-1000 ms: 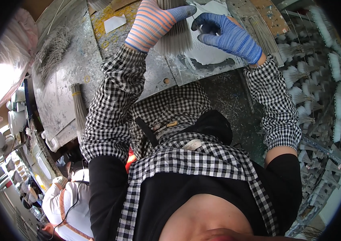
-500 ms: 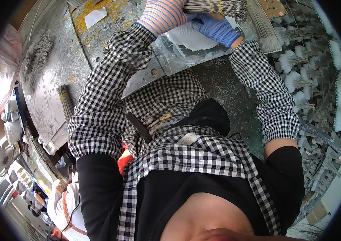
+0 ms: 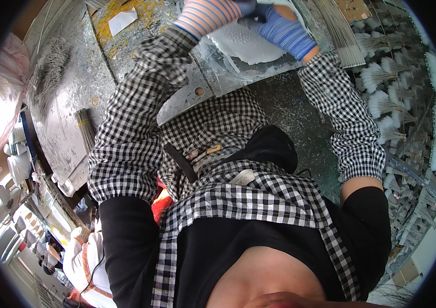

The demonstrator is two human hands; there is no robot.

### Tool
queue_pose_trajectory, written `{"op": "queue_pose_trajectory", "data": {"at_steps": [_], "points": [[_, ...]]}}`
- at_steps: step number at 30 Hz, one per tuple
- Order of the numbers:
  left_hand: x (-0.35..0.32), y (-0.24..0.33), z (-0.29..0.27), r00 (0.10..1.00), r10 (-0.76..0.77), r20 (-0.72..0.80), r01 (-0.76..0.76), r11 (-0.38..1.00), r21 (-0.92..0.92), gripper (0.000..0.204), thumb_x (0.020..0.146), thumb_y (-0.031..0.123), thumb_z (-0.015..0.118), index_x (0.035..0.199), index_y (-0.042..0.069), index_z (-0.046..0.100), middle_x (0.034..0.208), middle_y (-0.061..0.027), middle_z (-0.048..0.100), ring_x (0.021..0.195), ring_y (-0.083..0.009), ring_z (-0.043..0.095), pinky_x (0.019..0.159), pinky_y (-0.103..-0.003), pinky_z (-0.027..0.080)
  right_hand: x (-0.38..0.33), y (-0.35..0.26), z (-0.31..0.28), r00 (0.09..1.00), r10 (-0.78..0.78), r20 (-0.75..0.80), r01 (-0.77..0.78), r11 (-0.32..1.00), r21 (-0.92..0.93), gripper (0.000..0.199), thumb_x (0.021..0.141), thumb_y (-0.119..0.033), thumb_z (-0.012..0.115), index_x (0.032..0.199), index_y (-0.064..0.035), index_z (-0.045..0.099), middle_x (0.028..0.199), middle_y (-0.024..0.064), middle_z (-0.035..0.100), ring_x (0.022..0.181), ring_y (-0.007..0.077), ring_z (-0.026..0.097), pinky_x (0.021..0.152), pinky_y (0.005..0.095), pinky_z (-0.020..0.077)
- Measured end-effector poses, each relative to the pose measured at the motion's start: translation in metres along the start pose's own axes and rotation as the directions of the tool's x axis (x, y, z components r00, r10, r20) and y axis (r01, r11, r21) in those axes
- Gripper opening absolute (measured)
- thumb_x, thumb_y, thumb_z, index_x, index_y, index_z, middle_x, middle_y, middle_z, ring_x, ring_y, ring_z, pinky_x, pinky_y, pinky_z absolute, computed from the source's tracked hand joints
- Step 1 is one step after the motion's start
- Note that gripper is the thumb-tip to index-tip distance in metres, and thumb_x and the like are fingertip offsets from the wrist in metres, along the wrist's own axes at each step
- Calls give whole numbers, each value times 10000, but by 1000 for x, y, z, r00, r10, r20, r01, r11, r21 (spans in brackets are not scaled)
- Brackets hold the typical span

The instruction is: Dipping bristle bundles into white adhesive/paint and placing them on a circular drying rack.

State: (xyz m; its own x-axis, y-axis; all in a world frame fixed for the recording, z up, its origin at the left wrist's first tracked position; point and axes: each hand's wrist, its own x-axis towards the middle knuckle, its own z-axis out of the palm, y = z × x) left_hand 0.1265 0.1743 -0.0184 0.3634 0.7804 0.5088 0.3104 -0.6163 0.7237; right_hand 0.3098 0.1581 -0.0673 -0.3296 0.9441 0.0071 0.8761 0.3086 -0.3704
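At the top edge, my left hand [image 3: 205, 19], in a pink-and-white striped glove, reaches to the right with its fingers curled closed. My right hand [image 3: 283, 35], in a blue striped glove, meets it from the right, its fingers also bent in. The fingertips come together, and what they hold, if anything, is hidden or beyond the frame. Just below them a white paste [image 3: 251, 46] is spread on the metal work surface [image 3: 179, 95].
A bundle of thin metal rods [image 3: 83, 126] lies at left, near tangled wires [image 3: 53, 64]. Yellow rubber bands [image 3: 151, 15] and a white paper [image 3: 122, 22] lie farther back. More rods [image 3: 338, 31] lie at right, beside white-bristled brushes [image 3: 382, 74]. Another person [image 3: 87, 262] is at lower left.
The rod bundle that was at my hands has gone out of sight. My right hand has shifted slightly to the right, and my left hand a little up.
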Motion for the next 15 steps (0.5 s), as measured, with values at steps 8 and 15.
{"op": "queue_pose_trajectory", "data": {"at_steps": [8,15], "points": [[25,6,-14,904,-387,-184,275,854,-442,283,857,204,757,1017,39,593,839,-23,621,721,-117,567,638,-292,485,-14,-60,-56,981,-69,-179,140,894,425,284,836,-205,724,998,22,670,813,107,683,756,204,650,737,321,533],[18,17,-29,895,-444,-47,350,763,-544,348,848,175,760,1106,35,572,893,-33,622,775,-141,584,690,-304,507,-8,-55,-52,977,-65,-201,143,904,402,344,776,-197,740,1012,38,657,819,112,680,756,214,651,735,331,536]]}}
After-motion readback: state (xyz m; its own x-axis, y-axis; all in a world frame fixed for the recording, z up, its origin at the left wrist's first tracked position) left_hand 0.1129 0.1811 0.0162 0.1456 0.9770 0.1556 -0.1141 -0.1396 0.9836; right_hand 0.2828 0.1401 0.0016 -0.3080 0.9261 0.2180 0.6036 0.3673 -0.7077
